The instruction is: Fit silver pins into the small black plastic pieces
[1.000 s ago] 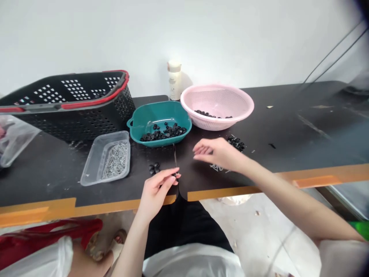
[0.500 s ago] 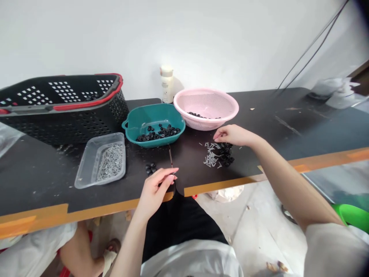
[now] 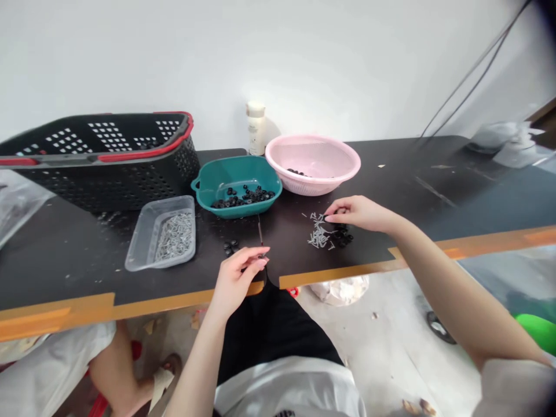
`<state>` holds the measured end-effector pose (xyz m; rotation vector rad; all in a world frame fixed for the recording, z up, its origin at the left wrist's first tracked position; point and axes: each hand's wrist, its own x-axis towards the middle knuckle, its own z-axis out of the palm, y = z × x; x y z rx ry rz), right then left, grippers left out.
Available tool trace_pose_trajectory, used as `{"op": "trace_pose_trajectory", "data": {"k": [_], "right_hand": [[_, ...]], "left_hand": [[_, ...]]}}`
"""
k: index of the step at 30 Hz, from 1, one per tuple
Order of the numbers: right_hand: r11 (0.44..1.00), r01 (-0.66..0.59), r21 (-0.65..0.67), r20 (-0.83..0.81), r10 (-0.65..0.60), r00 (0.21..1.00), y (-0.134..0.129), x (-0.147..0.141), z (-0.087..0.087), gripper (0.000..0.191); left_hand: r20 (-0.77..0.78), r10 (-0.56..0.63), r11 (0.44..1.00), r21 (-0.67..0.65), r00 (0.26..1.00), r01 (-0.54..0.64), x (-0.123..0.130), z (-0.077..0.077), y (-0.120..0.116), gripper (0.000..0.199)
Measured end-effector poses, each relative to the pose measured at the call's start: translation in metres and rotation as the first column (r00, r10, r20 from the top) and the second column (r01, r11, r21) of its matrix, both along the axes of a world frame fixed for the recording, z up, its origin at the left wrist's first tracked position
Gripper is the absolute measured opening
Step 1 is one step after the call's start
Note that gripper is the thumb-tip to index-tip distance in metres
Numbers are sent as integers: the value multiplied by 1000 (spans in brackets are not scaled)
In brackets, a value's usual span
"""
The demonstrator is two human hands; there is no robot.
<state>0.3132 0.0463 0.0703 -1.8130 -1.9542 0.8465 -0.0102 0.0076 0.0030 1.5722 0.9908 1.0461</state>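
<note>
My left hand (image 3: 240,275) hovers over the table's front edge, thumb and fingertips pinched on something small and partly hidden. A few black round pieces (image 3: 230,248) lie just behind it. Over to the right, my right hand (image 3: 362,214) is closed in a pinch, with a small dark piece (image 3: 326,218) showing at its fingertips. Below and beside that hand are loose silvery screws (image 3: 319,237) in a scattered pile. Next to them, partly under the hand, sits a heap of black round pieces (image 3: 343,237).
A clear plastic tub (image 3: 134,246) of screws stands at left. Behind are a teal basin (image 3: 237,168) and a pink colander (image 3: 315,188) with black pieces, a black basket (image 3: 143,179) and a white bottle (image 3: 256,130). Another person's leg (image 3: 115,370) shows at lower left.
My right hand has shifted slightly down by the piles, and a dark piece now shows at its fingertips. My left hand stays pinched in nearly the same place. The view has shifted a little.
</note>
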Motion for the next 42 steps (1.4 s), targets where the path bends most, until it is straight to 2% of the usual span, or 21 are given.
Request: {"op": "trace_pose_trajectory", "data": {"k": [1, 3, 6, 9, 11, 14, 17, 26, 31, 37, 42], "right_hand": [[1000, 4, -16, -140, -6, 990, -3, -10, 1, 25], [997, -38, -63, -429, 7, 903, -7, -34, 1, 27], [990, -135, -31, -658, 82, 749, -8, -76, -5, 33], [977, -201, 68, -749, 183, 637, -2, -112, -14, 43], [959, -267, 92, -783, 235, 576, 4, -127, -21, 35], [924, -365, 111, -831, 288, 476, 9, -138, -33, 26], [913, -385, 132, -861, 298, 411, 9, -143, -43, 25], [954, -298, -33, -879, 114, 463, -1, -149, -42, 29], [975, -220, -11, -848, 108, 519, -3, -151, -42, 27], [974, -162, 159, -801, 223, 556, -7, -152, -42, 21], [983, -167, 76, -842, 153, 517, -8, -153, -43, 24]], "left_hand": [[35, -3, 1000, -3, 999, 3, 0, 0, -1, 24], [104, 12, 1000, -14, 994, -10, 1, -2, -2, 30], [180, 73, 997, -39, 981, -67, 2, -6, -4, 28], [249, 145, 989, -63, 958, -133, 2, -6, -4, 20], [279, 178, 984, -68, 944, -165, 2, -4, -5, 19], [292, 223, 975, -75, 930, -210, 1, -1, -4, 18], [315, 278, 961, -84, 908, -265, 1, -1, -4, 17], [255, 326, 933, 69, 911, -353, 2, -1, -9, 16], [204, 356, 921, 89, 912, -379, 3, 0, -10, 18], [191, 371, 918, 75, 909, -390, 4, -1, -9, 16], [217, 388, 914, 36, 895, -405, 4, 0, -10, 17]]}}
